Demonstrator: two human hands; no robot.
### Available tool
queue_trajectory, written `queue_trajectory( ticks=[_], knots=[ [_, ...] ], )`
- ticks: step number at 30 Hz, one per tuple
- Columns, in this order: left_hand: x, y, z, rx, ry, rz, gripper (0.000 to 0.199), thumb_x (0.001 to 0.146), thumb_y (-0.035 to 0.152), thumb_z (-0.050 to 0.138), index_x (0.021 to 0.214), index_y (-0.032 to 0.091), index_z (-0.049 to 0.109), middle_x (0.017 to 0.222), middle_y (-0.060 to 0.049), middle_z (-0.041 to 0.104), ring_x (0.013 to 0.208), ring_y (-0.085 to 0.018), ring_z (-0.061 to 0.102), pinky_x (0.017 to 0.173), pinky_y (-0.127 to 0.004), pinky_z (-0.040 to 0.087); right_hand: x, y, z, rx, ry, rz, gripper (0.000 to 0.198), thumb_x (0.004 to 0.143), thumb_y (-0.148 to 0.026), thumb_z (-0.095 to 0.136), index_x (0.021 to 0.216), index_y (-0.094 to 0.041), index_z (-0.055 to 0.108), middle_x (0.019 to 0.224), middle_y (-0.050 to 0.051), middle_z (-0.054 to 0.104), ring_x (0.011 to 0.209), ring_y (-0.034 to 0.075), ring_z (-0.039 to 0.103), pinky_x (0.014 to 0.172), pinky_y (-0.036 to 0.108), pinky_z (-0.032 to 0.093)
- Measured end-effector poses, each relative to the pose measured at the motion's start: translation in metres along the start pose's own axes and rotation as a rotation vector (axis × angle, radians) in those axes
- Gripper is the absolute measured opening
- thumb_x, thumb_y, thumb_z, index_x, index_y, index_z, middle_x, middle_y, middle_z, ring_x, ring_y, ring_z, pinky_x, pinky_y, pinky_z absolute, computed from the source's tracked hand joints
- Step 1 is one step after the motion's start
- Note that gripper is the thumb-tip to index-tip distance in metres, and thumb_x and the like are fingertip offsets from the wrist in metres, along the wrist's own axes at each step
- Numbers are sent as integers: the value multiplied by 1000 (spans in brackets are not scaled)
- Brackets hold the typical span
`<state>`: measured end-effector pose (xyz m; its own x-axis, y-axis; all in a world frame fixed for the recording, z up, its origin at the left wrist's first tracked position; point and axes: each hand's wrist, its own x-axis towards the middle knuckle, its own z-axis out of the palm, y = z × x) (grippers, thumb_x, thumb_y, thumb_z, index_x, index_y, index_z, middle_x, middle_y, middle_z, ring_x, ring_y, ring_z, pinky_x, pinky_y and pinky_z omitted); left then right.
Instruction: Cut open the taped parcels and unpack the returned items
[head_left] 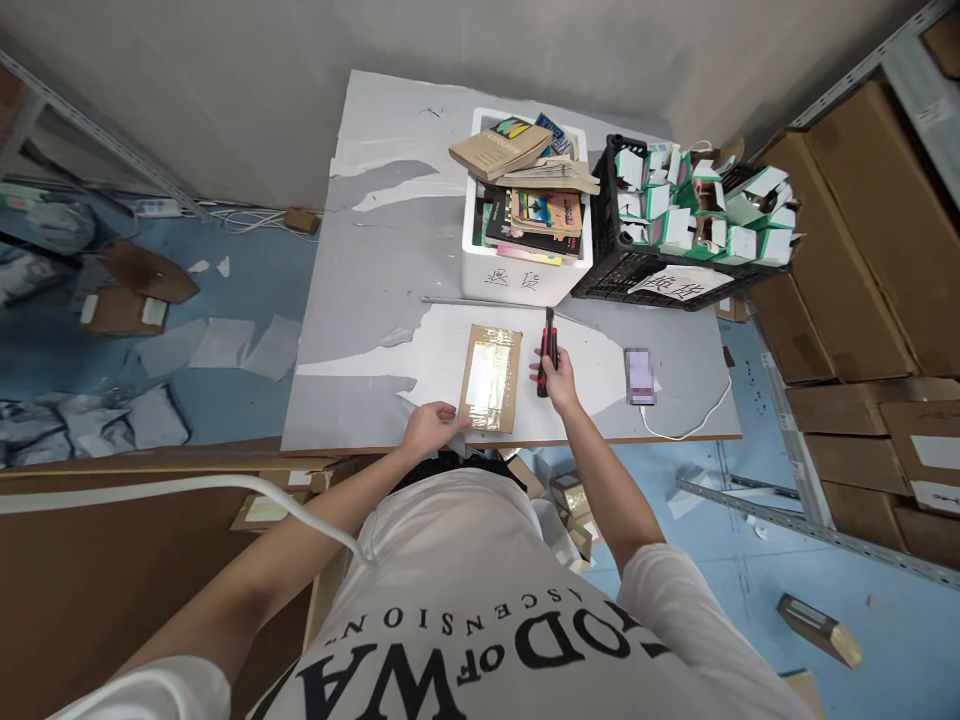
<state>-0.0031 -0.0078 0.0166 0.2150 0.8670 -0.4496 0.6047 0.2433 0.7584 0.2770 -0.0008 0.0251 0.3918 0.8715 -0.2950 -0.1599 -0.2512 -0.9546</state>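
A flat brown cardboard box point(481, 400) lies on the table, wrapped in shiny clear tape with a white label on top. At its near left corner is my left hand point(431, 430), fingers curled and thumb against the corner, holding it. To the right of the box, my right hand point(557, 380) is closed around a red and black utility knife point(550, 350). The knife points away from me, toward the white bin, and does not touch the box. Whether its blade is out is too small to tell.
Behind the box stand a white foam bin point(517, 285) piled with books point(536, 190) and a black crate point(630, 265) of green-white cartons point(679, 228). A phone point(640, 376) with a white cable point(694, 432) lies right. Stacked cartons point(840, 300) line the right side.
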Motion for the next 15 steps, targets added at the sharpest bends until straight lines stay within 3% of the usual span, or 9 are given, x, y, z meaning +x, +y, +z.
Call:
queue_trajectory(
  ticks=[3, 7, 9, 11, 15],
  knots=[
    [35, 18, -18, 90, 22, 65, 56, 70, 58, 66, 105, 15, 69, 110, -15, 70, 100, -29, 66, 92, -40, 49, -54, 13, -10, 91, 68, 71, 43, 77, -48, 63, 110, -23, 51, 120, 7, 61, 66, 10, 59, 58, 29, 56],
    [106, 52, -30, -94, 3, 224, 69, 78, 46, 62, 138, 16, 46, 142, -15, 48, 117, -27, 58, 99, -37, 45, -129, 36, -1, 278, 100, 255, 39, 76, -46, 66, 108, -24, 58, 122, 7, 62, 71, 13, 63, 55, 28, 56],
    [136, 64, -29, -136, -46, 285, 68, 75, 43, 66, 136, 19, 49, 144, -13, 46, 125, -28, 51, 103, -38, 40, -153, 45, 11, 388, 113, 332, 43, 75, -47, 67, 112, -29, 56, 129, 5, 58, 84, 17, 66, 57, 30, 58],
    [155, 69, -23, -164, -102, 293, 60, 70, 42, 70, 124, 18, 60, 134, -12, 56, 124, -28, 51, 104, -38, 39, -163, 50, 24, 474, 117, 380, 48, 75, -49, 67, 118, -35, 51, 137, 2, 53, 98, 22, 66, 60, 34, 60],
    [169, 64, -8, -275, -165, 242, 49, 61, 41, 76, 102, 15, 67, 104, -10, 70, 100, -25, 63, 93, -38, 47, -162, 56, 40, 531, 164, 376, 54, 74, -49, 68, 122, -38, 46, 137, 3, 53, 109, 25, 63, 69, 40, 60]
  ],
)
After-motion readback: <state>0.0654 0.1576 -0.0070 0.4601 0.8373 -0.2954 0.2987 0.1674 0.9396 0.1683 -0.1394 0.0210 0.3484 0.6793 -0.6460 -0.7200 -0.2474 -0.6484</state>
